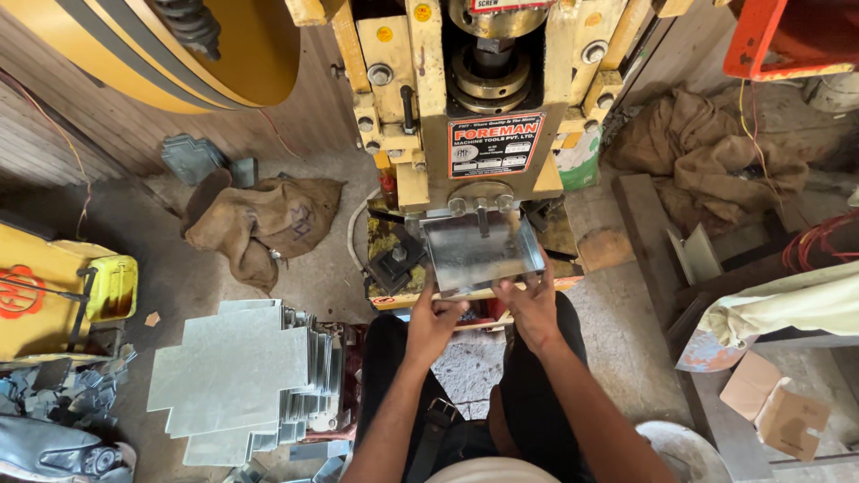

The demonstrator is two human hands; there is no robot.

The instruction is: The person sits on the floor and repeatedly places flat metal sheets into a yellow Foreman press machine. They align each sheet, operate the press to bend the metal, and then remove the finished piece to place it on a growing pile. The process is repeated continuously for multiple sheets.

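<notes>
Both forearms reached up, left hand and right hand with fingers closed on the bent metal sheet under the press, seemingly seating it, needing square alignment next.

One camera only, riding on my head, and it looks steeply down past my knees. My left hand and right hand sit close, near mid-frame. The yellow press rises straight ahead at the top edge; the floor spreads out on both sides.
</notes>
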